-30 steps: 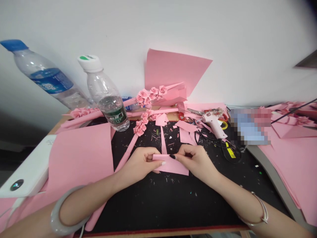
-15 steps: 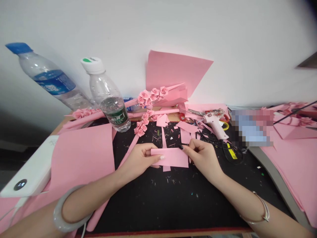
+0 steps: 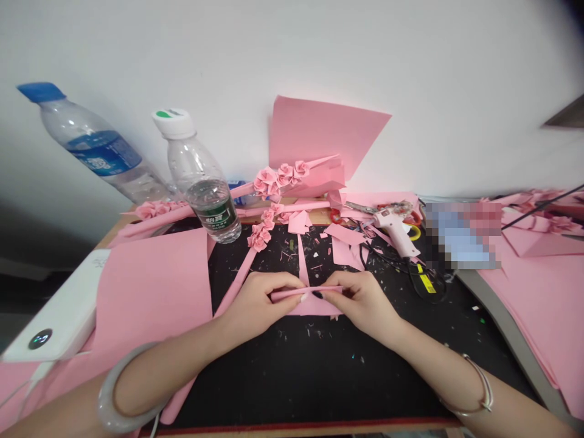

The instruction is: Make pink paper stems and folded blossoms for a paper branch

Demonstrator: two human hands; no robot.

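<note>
Head view: pink paper strip (image 3: 306, 292) pinched between your left grip (image 3: 261, 301) and right grip (image 3: 362, 301).
Both grips are clenched on it, its long axis running crosswise from one to the other. A wider pink paper sheet (image 3: 314, 309) lies beneath, on the black cutting mat (image 3: 278, 371); a hot glue gun (image 3: 396, 234) sits beyond your right grip.

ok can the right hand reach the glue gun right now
Probably yes: the right hand is near the glue gun, with only a black cord and scraps between, but it would likely have to release the pink paper strip first.
</note>
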